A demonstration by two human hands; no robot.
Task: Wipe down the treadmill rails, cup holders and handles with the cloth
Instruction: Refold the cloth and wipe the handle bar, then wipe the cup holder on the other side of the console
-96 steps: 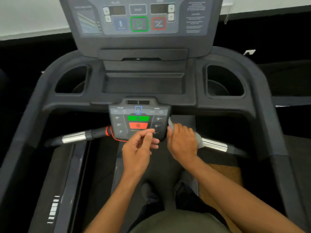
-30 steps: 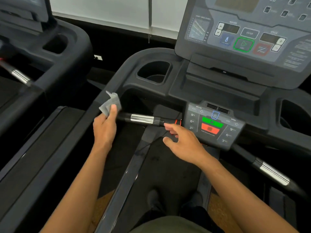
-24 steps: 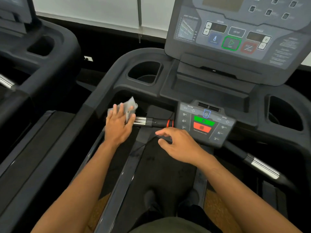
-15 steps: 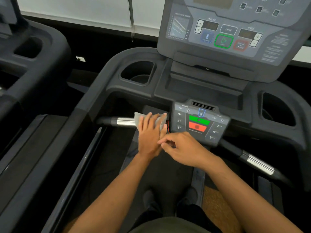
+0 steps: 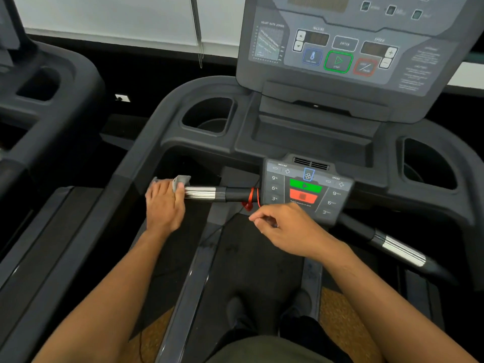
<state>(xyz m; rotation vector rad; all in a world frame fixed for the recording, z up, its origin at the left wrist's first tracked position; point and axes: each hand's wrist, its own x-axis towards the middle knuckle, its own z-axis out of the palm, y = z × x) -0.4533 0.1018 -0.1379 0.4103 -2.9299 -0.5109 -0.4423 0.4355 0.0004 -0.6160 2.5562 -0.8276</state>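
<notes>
My left hand [image 5: 163, 203] wraps a grey cloth [image 5: 180, 180] around the outer end of the treadmill's left handle [image 5: 207, 194], just left of its chrome sensor band. My right hand [image 5: 288, 229] hovers below the small control pad [image 5: 306, 189], fingers pinched near a thin black cord that hangs from the red safety clip [image 5: 252, 199]; whether it grips the cord is unclear. The right handle [image 5: 398, 248] juts out at lower right, untouched. Dark cup holders sit at left [image 5: 209, 116] and right [image 5: 429, 166] of the console.
The main display console [image 5: 340, 56] rises ahead. A second treadmill [image 5: 39, 100] stands to the left. The left side rail [image 5: 110, 205] curves down beside my left hand. My shoes stand on the belt [image 5: 248, 258] below.
My left hand slid the cloth outward along the left handle, from beside the control pad to its far end. My right hand stayed near the safety clip cord.
</notes>
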